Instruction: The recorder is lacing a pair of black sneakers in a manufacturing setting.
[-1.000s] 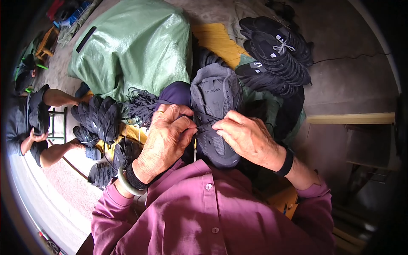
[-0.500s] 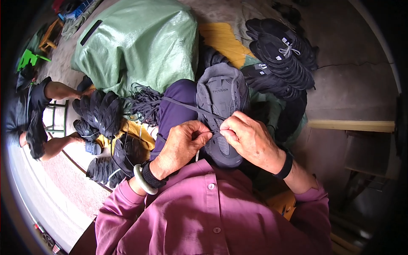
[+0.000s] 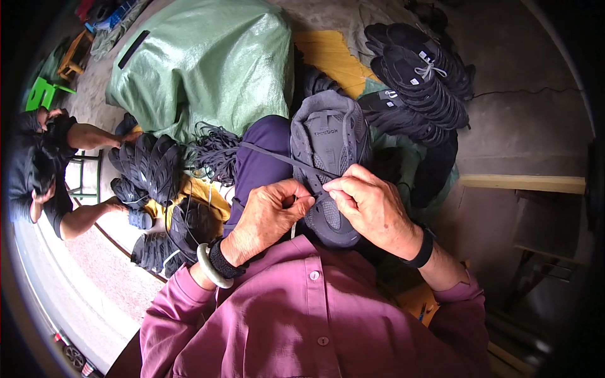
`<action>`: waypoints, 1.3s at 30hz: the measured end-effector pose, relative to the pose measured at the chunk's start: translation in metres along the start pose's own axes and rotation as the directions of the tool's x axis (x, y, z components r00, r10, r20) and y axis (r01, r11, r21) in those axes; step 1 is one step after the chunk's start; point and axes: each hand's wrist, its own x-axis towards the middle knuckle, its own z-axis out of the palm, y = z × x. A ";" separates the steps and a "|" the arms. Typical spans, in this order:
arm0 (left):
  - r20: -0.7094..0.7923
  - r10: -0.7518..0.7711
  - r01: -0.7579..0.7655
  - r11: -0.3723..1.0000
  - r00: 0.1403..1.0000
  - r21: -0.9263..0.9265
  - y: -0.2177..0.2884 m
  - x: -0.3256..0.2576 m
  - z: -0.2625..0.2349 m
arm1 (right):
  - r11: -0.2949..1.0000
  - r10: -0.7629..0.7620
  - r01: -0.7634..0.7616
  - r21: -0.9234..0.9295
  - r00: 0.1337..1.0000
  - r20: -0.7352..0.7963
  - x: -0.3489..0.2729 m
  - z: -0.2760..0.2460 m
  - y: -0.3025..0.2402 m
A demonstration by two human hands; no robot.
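Note:
A dark grey sneaker [image 3: 326, 140] rests in front of me against my purple-clad leg [image 3: 263, 151], its heel end away from me and its toe close to my shirt. From a heap of loose dark laces [image 3: 217, 154] on the left, a flat shoelace [image 3: 271, 154] runs across to the sneaker's eyelets. My left hand [image 3: 270, 211] is closed in a pinch at the left eyelet row, with the lace between thumb and forefinger. Over the right eyelets, my right hand [image 3: 376, 205] pinches the lace too. The lace tips are hidden by my fingers.
Stacks of black shoe uppers [image 3: 419, 82] lie at the far right, more black shoe parts [image 3: 148, 167] at the left. A big pale green sack [image 3: 201, 69] stands ahead, beside yellow sheeting [image 3: 331, 53]. Another person [image 3: 47, 157] sits at far left, near a green stool [image 3: 43, 94].
My right fingers have shifted slightly up and left on the lace; my left hand stays almost still. The sneaker has tilted a little. At far left, the other person's hands have come into view.

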 end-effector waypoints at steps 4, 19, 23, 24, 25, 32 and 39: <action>0.048 -0.017 0.021 0.996 0.999 -0.082 -0.001 -0.002 0.005 | 0.995 0.044 -0.042 0.090 0.999 -0.024 -0.001 0.003 0.003; 0.041 -0.043 0.049 0.983 0.998 -0.177 -0.005 0.000 0.011 | 0.949 0.147 -0.142 0.283 0.989 0.004 -0.001 0.008 0.012; 0.048 -0.072 0.085 0.899 0.996 -0.430 -0.011 0.003 0.018 | 0.934 0.152 -0.148 0.326 0.988 0.012 -0.002 0.008 0.011; 0.050 -0.072 0.087 0.900 0.996 -0.427 -0.008 0.003 0.018 | 0.933 0.154 -0.149 0.327 0.988 0.009 -0.002 0.009 0.011; 0.115 -0.184 0.217 0.807 0.976 -0.549 -0.004 0.002 0.016 | 0.927 0.164 -0.155 0.342 0.986 0.004 -0.002 0.010 0.011; 0.120 -0.345 0.335 0.674 0.931 -0.659 0.001 0.004 0.024 | 0.911 0.190 -0.170 0.375 0.982 -0.017 -0.004 0.015 0.008; 0.027 0.170 -0.159 0.840 0.985 0.519 0.025 0.001 0.004 | 0.987 0.094 -0.087 0.134 0.994 -0.046 -0.002 0.011 0.010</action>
